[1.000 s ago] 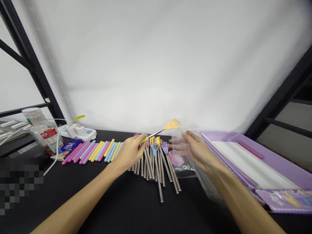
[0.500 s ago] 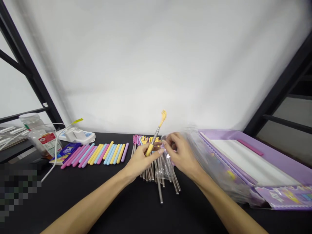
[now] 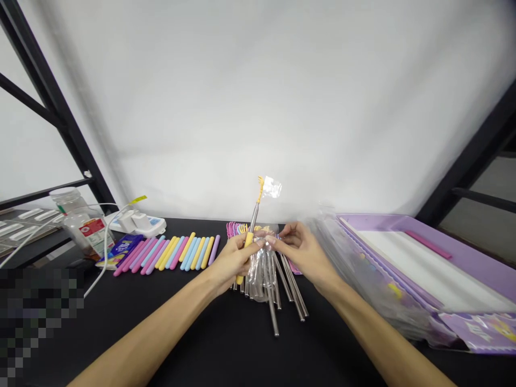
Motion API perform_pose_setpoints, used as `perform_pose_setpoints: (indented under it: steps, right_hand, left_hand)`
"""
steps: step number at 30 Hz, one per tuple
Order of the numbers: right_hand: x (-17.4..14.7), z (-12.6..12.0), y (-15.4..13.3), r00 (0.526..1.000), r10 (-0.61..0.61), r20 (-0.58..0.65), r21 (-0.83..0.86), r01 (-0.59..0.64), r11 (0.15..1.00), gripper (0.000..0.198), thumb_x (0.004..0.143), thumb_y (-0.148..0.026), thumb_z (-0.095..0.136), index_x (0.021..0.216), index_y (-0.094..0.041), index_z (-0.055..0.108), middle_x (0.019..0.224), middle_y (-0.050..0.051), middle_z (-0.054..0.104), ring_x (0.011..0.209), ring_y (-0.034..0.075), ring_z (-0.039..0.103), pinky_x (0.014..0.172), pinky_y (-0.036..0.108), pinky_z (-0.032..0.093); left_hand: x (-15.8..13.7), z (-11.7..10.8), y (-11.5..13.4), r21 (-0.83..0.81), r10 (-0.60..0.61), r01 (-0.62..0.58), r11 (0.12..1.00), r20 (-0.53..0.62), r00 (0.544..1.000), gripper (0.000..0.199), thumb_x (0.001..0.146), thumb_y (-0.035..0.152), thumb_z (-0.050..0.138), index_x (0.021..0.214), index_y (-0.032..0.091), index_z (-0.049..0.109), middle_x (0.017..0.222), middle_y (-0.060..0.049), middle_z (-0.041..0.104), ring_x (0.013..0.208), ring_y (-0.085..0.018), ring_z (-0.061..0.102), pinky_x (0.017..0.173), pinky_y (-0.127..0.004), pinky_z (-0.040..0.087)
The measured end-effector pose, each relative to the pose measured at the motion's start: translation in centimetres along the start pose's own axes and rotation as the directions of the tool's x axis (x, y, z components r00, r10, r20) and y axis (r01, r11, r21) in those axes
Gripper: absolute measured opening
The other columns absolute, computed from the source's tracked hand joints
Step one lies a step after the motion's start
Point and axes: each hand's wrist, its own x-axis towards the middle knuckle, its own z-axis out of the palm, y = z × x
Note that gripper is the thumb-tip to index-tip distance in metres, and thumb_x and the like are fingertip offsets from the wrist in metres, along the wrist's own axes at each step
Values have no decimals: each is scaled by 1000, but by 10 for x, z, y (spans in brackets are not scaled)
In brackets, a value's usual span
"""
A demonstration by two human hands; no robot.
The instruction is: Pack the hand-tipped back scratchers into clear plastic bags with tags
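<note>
My left hand is closed around the yellow handle of a back scratcher. It is tilted upward, with a metal shaft and a yellow claw at the top. A shiny piece of clear plastic shows right beside the claw. My right hand pinches the upper edge of a clear plastic bag, and my left thumb meets it there. Under and behind the bag lies a pile of metal scratcher rods with pink, purple and yellow claw heads, partly hidden by my hands.
Pastel handle tubes lie in a row on the black table. Farther left are a power strip, a cable and a clear jar. At right, clear bags lean against a purple box. A white wall rises behind.
The back scratcher has become more upright, its claw shifting left. The clear bag now hangs more spread out between my hands, and shiny plastic has appeared by the claw. The view has shifted slightly left.
</note>
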Motion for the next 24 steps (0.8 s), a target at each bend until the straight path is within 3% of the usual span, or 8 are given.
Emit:
perform_pose_setpoints:
  steps: [3,5,8,11,15,19,21,24]
  right_hand:
    - [-1,-2,-1,978,104,181,78,-120,990,32,69,-40,81,86,-18,63,86,3,65,83,19,62,78,32,50]
    - [-1,-4,-3,973,100,206,157,-133,979,29,70,-39,81,79,-18,64,81,2,65,81,17,62,77,30,50]
    - [2,-10,-5,988,133,78,286,-150,946,32,70,-41,82,77,-18,62,79,2,69,81,18,66,76,30,52]
    - [7,-20,-6,982,161,-96,345,-118,931,35,70,-45,82,80,-18,62,79,5,73,81,20,70,79,33,55]
    - [13,-34,-8,956,110,-272,340,-11,940,38,63,-45,86,74,-17,63,73,3,72,76,20,71,75,32,59]
    - [16,-43,-11,922,59,-382,302,64,951,37,65,-47,84,74,-16,65,70,2,71,74,18,71,70,29,60]
    - [16,-44,-14,905,15,-425,258,105,961,37,67,-47,83,70,-17,62,68,2,71,72,17,71,68,28,61]
    - [14,-43,-17,892,-12,-451,227,128,965,42,67,-46,84,63,-17,53,67,3,72,73,18,72,65,27,61]
  left_hand:
    - [-1,-4,3,109,-22,9,994,121,992,32,82,48,67,87,17,60,49,10,33,40,-4,19,40,-20,15]
    - [-1,-7,8,239,-10,-23,971,139,990,35,84,50,64,92,16,63,54,7,46,41,-4,20,40,-20,17]
    - [-1,-16,17,436,113,-131,890,68,991,41,88,52,57,109,18,65,74,0,62,45,-4,28,42,-20,23]
    - [-3,-30,27,592,205,-213,777,83,975,45,92,51,49,120,18,64,68,2,56,51,-8,37,46,-20,28]
    - [-7,-44,36,707,97,-231,668,225,970,44,91,51,48,108,16,69,62,3,46,55,-9,38,49,-20,29]
    - [-10,-48,37,776,64,-251,579,263,963,45,92,51,46,88,14,72,59,4,37,53,-9,27,48,-22,20]
    - [-11,-48,37,801,33,-250,544,277,960,47,92,52,45,91,15,73,58,4,39,52,-9,25,47,-23,19]
    - [-11,-49,38,854,36,-248,457,261,965,47,93,51,44,104,17,74,61,2,53,51,-9,35,49,-22,25]
